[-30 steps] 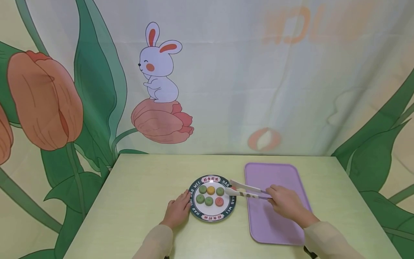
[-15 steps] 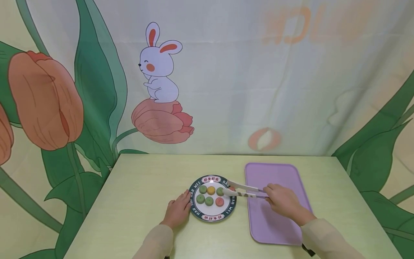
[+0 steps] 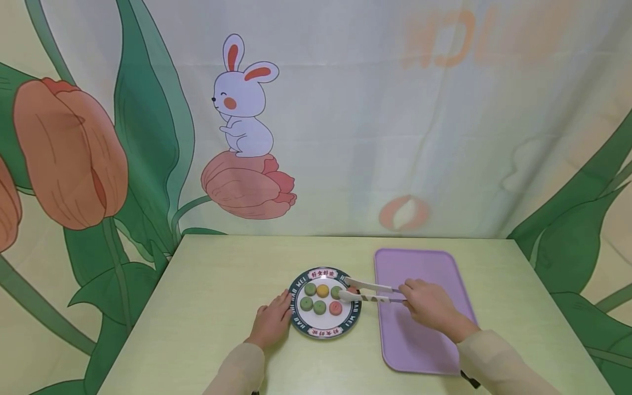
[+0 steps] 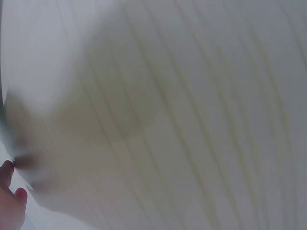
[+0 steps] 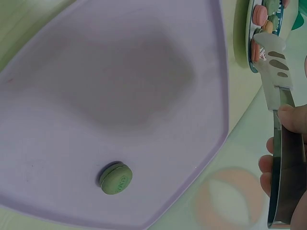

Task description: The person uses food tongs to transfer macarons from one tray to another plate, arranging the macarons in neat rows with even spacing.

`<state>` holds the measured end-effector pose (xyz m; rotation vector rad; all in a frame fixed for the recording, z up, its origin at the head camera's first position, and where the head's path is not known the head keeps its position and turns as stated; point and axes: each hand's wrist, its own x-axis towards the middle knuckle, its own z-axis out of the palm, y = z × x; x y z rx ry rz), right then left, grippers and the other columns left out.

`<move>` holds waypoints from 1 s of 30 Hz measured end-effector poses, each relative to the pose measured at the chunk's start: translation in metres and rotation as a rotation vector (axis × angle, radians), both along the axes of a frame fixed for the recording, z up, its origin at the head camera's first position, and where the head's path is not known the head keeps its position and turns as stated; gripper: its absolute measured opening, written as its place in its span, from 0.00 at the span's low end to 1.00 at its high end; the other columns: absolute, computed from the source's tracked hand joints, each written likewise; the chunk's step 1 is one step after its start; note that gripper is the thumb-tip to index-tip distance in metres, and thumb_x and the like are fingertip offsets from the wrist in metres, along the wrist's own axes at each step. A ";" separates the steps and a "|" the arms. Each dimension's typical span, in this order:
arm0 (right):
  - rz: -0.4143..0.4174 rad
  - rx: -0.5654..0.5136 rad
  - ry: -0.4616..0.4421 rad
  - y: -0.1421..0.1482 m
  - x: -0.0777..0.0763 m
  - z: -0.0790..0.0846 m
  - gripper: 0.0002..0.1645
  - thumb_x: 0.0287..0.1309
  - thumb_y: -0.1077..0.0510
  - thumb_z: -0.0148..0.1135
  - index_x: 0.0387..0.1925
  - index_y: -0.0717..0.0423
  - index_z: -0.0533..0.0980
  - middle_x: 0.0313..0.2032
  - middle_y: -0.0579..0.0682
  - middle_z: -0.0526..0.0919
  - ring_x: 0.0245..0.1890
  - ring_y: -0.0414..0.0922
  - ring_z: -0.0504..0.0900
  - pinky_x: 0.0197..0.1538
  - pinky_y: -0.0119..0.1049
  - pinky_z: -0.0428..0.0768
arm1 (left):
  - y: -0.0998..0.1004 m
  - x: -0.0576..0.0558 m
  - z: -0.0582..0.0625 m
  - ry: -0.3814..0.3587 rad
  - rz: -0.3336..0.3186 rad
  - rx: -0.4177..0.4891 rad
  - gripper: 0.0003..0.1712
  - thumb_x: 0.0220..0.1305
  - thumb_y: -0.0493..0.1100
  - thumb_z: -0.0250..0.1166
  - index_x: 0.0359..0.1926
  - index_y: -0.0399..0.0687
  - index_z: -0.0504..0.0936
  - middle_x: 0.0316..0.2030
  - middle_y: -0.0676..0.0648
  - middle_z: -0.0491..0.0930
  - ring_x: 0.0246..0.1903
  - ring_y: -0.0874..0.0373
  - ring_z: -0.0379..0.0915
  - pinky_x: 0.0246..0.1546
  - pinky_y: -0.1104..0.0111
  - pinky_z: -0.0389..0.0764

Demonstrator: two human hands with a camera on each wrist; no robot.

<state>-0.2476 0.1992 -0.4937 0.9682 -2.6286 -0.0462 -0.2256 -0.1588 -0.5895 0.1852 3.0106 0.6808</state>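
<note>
My left hand [image 3: 271,321] lies at the left rim of a round plate [image 3: 351,321], its fingertips touching the edge. Several green, yellow and pink macarons sit on the plate, among them a yellow macaron [image 3: 322,291] and a pink macaron [image 3: 336,308]. My right hand [image 3: 432,307] grips white-tipped tongs [image 3: 367,299] by their metal handles. The spread tongs reach over the plate's right side, their tips on either side of another pink macaron [image 3: 353,292]. In the left wrist view, only a few fingers [image 4: 12,211] show.
A purple tray [image 3: 410,263] lies right of the plate, under my right forearm. On it, a green macaron [image 5: 116,179] shows in the right wrist view; my right arm hides it from the head view. A curtain [image 3: 345,137] printed with a rabbit and tulips hangs behind the table [image 3: 207,274].
My right hand has shifted slightly left, carrying the tongs further over the plate around the pink macaron at its right side. The left hand and plate have stayed in place.
</note>
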 end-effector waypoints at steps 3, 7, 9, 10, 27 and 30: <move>-0.005 0.001 0.000 0.000 0.001 0.000 0.12 0.37 0.58 0.68 0.27 0.54 0.74 0.23 0.44 0.72 0.21 0.42 0.71 0.19 0.34 0.69 | 0.000 0.000 0.001 -0.003 0.003 0.006 0.27 0.64 0.47 0.48 0.63 0.43 0.61 0.64 0.45 0.58 0.63 0.47 0.55 0.57 0.49 0.57; -0.009 0.003 -0.011 0.000 0.002 0.002 0.12 0.38 0.58 0.68 0.28 0.54 0.74 0.23 0.44 0.73 0.21 0.42 0.71 0.19 0.34 0.69 | 0.001 0.001 0.002 -0.005 0.005 0.007 0.27 0.64 0.47 0.48 0.63 0.43 0.61 0.64 0.46 0.58 0.63 0.48 0.55 0.57 0.49 0.57; -0.008 0.004 -0.014 0.000 0.003 0.003 0.13 0.38 0.58 0.68 0.28 0.54 0.74 0.23 0.44 0.73 0.21 0.42 0.71 0.19 0.34 0.68 | 0.001 0.001 0.002 0.000 0.001 0.004 0.27 0.64 0.47 0.48 0.62 0.42 0.61 0.64 0.45 0.58 0.63 0.47 0.55 0.57 0.49 0.57; -0.007 0.005 -0.014 0.000 0.003 0.003 0.13 0.38 0.58 0.68 0.28 0.54 0.74 0.23 0.44 0.73 0.21 0.42 0.71 0.18 0.33 0.68 | 0.001 0.001 0.002 0.000 0.002 0.003 0.27 0.64 0.47 0.47 0.63 0.42 0.61 0.64 0.45 0.58 0.63 0.48 0.55 0.57 0.49 0.57; -0.017 -0.017 -0.025 0.011 0.005 0.006 0.13 0.38 0.58 0.67 0.29 0.53 0.74 0.26 0.44 0.75 0.24 0.41 0.73 0.21 0.33 0.71 | 0.001 0.002 0.005 -0.004 0.001 0.006 0.27 0.64 0.47 0.47 0.63 0.43 0.61 0.64 0.45 0.58 0.63 0.47 0.55 0.57 0.48 0.57; -0.022 -0.022 -0.026 0.014 0.005 0.006 0.13 0.38 0.58 0.67 0.29 0.53 0.74 0.26 0.43 0.75 0.24 0.41 0.72 0.21 0.33 0.71 | 0.001 0.002 0.005 -0.006 0.002 0.007 0.27 0.64 0.47 0.47 0.63 0.43 0.61 0.64 0.45 0.58 0.63 0.47 0.55 0.57 0.49 0.57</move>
